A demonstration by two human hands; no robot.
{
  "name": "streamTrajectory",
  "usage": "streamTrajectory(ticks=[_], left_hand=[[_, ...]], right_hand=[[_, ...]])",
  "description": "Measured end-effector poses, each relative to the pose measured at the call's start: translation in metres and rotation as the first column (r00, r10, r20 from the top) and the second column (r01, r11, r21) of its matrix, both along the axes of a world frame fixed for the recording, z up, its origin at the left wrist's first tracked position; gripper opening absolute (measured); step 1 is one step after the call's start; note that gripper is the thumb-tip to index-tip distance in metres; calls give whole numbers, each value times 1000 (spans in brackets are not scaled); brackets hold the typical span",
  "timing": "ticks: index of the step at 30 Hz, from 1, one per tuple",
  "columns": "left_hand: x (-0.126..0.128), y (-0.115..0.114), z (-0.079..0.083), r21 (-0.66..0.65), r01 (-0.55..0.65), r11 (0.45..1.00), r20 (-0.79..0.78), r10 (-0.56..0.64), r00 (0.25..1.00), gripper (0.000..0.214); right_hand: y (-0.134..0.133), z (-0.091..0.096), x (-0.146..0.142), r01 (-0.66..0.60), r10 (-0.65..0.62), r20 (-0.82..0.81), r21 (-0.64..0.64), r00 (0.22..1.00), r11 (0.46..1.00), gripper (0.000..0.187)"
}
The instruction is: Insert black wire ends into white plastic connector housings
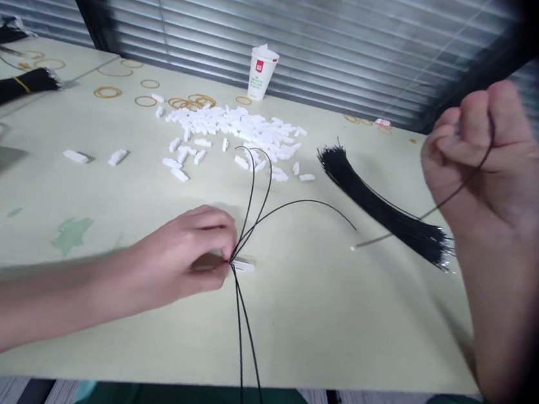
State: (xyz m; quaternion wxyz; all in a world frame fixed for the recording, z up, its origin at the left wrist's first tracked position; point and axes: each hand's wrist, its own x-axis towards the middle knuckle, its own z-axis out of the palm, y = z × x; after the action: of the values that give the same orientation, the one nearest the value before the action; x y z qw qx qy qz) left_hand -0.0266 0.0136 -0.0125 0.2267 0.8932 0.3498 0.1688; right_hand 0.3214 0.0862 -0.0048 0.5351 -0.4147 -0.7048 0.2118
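Between thumb and fingertips my left hand pinches a small white connector housing just above the table. Several thin black wires run out of it, some curving up and away, others hanging down past the table's front edge. Raised at the right, my right hand is closed around a single black wire. That wire's pale free tip points down and left, apart from the connector. Behind it lies a thick bundle of black wires with metal-tipped ends.
A loose heap of white connector housings spreads across the table's middle, with two single ones further left. Rubber bands and a paper cup stand near the window blinds. More black wire bundles lie at the left edge.
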Motion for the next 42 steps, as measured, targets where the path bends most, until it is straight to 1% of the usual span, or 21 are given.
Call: streamTrajectory(ticks=[1,2,3,4,5,7,9,11,13,15,16,19,22,24,28,30,32,37,42], left_hand=[[0,0,0,0,0,1000,1,0,1000,11],[0,0,0,2,0,1000,2,0,1000,11],[0,0,0,3,-1,1000,3,1,1000,12],[0,0,0,4,-1,1000,2,1,1000,12],[1,0,0,4,-2,1000,1,2,1000,12],[1,0,1,5,-3,1000,-1,3,1000,12],[1,1,1,1,1,1000,-8,-1,1000,11],[1,1,2,-8,11,1000,-17,-11,1000,11],[2,0,2,-14,33,999,-25,-33,999,11],[3,-1,3,-12,50,999,-29,-51,998,11],[4,-2,2,-13,56,998,-28,-56,998,10],[5,-3,2,-34,56,998,-22,-57,998,10],[5,-3,1,-46,58,997,-12,-59,998,10],[5,-3,1,-41,59,997,-10,-59,998,10],[6,-5,1,-24,58,998,-2,-58,998,10],[6,-5,2,-29,56,998,-6,-56,998,9],[7,-6,3,-41,53,998,-17,-54,998,9],[7,-6,3,-33,80,996,-27,-81,996,14],[7,-5,2,-18,71,997,-28,-72,997,13]], right_hand=[[-1,-1,-4,-20,12,-158,-49,987,999,31],[-2,-1,-10,-56,22,-338,-90,941,994,25],[-4,-1,-17,-88,20,-461,-128,887,988,21],[-7,-1,-26,-110,12,-522,-156,853,982,19],[-10,0,-34,-132,14,-551,-175,835,976,20],[-18,1,-52,-176,45,-568,-177,821,968,22],[-29,0,-70,-254,129,-551,-156,824,954,24],[-43,-4,-87,-366,270,-491,-110,829,924,23],[-57,-8,-102,-458,419,-379,-15,825,889,20],[-68,-12,-115,-498,491,-235,34,839,867,20],[-72,-13,-119,-507,503,-173,23,847,862,20],[-78,-15,-126,-526,525,-77,-4,848,850,18],[-78,-14,-127,-524,526,-43,48,850,850,16],[-79,-14,-127,-518,519,-12,48,855,854,15],[-83,-14,-129,-481,482,51,-28,875,876,16],[-85,-15,-133,-475,478,90,-57,874,878,18],[-86,-17,-136,-485,489,120,-65,864,872,16],[-87,-27,-145,-472,475,131,-52,870,880,13],[-87,-36,-144,-393,414,147,-149,899,907,9]])
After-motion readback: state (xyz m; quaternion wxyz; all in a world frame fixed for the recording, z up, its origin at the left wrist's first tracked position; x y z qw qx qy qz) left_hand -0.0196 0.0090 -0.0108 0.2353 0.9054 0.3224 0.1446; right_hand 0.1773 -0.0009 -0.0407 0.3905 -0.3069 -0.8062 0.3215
